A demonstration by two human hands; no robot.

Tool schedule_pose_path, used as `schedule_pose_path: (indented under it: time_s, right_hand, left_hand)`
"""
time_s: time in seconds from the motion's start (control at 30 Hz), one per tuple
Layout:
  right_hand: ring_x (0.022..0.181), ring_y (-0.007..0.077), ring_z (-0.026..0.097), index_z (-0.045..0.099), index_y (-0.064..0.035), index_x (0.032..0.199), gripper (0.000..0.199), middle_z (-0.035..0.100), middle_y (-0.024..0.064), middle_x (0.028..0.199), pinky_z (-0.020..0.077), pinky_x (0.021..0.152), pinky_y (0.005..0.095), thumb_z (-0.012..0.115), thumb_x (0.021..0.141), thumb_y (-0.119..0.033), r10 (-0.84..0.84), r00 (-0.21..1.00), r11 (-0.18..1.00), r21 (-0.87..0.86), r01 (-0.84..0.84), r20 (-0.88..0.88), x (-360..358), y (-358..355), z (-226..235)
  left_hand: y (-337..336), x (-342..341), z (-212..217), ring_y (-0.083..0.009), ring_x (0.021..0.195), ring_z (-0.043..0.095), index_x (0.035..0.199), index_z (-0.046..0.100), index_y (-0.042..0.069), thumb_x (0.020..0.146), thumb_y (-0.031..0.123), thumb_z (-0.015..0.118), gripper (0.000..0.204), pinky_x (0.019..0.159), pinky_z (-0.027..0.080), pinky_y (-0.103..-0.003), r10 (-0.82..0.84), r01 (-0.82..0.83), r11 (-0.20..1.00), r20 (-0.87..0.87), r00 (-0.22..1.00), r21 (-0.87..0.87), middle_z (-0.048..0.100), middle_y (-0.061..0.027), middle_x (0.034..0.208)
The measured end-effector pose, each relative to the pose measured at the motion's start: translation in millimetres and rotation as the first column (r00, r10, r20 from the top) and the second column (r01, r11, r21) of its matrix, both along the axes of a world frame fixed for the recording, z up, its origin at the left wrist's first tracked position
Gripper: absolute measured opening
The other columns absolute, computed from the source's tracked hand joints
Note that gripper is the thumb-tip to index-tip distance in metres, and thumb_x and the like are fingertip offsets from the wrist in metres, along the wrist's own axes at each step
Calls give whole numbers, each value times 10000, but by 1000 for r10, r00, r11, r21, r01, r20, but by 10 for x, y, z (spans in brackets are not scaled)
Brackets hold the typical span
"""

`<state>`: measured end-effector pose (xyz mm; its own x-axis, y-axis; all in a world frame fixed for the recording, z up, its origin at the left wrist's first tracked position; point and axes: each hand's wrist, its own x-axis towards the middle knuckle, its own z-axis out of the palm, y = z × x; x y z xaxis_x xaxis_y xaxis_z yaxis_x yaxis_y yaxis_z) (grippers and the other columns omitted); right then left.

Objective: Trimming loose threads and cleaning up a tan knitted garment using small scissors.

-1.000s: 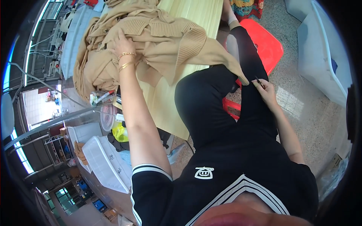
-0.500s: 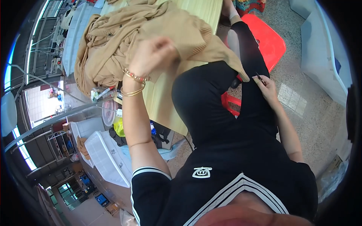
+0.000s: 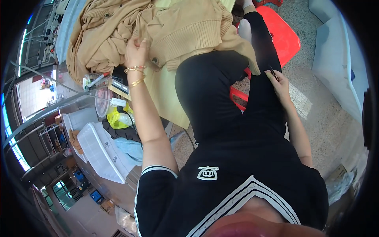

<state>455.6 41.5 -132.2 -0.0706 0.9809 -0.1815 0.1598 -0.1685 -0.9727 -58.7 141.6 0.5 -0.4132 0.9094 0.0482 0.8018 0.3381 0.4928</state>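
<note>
A tan knitted cardigan [image 3: 185, 33] with ribbed edges and dark buttons lies over the table, one part hanging past the table edge beside my leg. My left hand [image 3: 137, 51], with bracelets at the wrist, has its fingers closed on the cardigan's edge, left of a button. Over my right thigh, my right hand [image 3: 279, 85] grips a small dark pointed tool [image 3: 272, 72]. It looks like thread snips, but most of it is hidden by the fingers. More crumpled tan knitwear [image 3: 98, 35] is heaped at the far left, touching the cardigan.
The pale wooden table [image 3: 166, 100] ends just left of my knees. A red plastic stool [image 3: 284, 33] stands at the far right, with a large white bin [image 3: 335, 59] beyond it. Left of the table are a yellow bag [image 3: 117, 118] and a white tub [image 3: 103, 152].
My left hand has moved left across the cardigan and pinched its edge. The cardigan now lies flatter, its ribbed band showing. My right hand has stayed nearly still with the tool.
</note>
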Motion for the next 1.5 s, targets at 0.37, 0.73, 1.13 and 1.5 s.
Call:
schedule_pose_path:
  time_s: [0.37,0.73,1.13,1.5]
  right_hand:
    - [442,-13,304,738,-72,1049,186,403,-129,566,195,418,202,633,986,-213,-76,993,971,-234,53,-90,-160,8,401]
    - [515,-15,308,696,-20,1135,218,405,-119,618,195,479,191,600,987,-148,61,951,997,-33,-75,-302,-555,249,1586]
    - [608,6,417,710,-118,1193,431,440,-76,677,324,524,182,785,777,-31,553,833,748,438,-498,3,-1535,227,2041]
    - [942,78,661,670,26,1193,326,732,76,1031,515,818,208,683,871,73,763,623,459,824,-333,-173,-1755,506,1692]
  left_hand:
    - [-853,538,-251,-65,795,612,927,609,47,864,261,768,273,714,465,-224,131,-180,984,748,651,-16,673,-8,866]
    - [-1294,1601,1250,-153,899,669,1379,375,-9,867,-48,682,599,792,550,-281,-524,-136,830,839,146,541,683,-134,1044]
    - [-1577,1573,1084,-114,966,622,1372,479,-100,871,-107,604,517,825,511,-226,-365,200,930,837,408,308,602,-130,1234]
    - [-1733,1809,908,-66,693,448,1005,687,26,672,55,892,393,630,367,-195,-278,159,855,176,944,494,571,-2,939]
